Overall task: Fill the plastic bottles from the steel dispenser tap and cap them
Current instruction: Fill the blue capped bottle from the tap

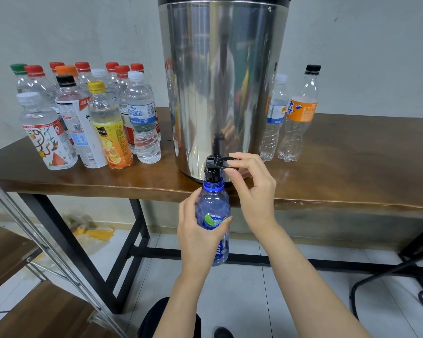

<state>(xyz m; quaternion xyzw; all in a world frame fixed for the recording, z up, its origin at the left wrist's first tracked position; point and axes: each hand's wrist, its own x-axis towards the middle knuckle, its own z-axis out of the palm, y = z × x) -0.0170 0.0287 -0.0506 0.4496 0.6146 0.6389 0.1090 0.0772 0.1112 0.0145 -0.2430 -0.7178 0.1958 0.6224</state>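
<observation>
A tall steel dispenser [220,76] stands on the brown table [352,162], its black tap [213,170] jutting over the front edge. My left hand [200,235] grips a blue plastic bottle [214,203] with no cap, its open neck right under the tap spout. My right hand [252,184] pinches the tap's black lever [224,161] between thumb and fingers. I cannot tell whether water is flowing. The bottle's cap is not in sight.
Several capped bottles [88,118] crowd the table left of the dispenser. Two capped bottles [288,118] stand on its right. Black table legs [137,240] and a crossbar lie below. A glass-and-wood shelf [34,276] sits at lower left, chair legs [401,276] at lower right.
</observation>
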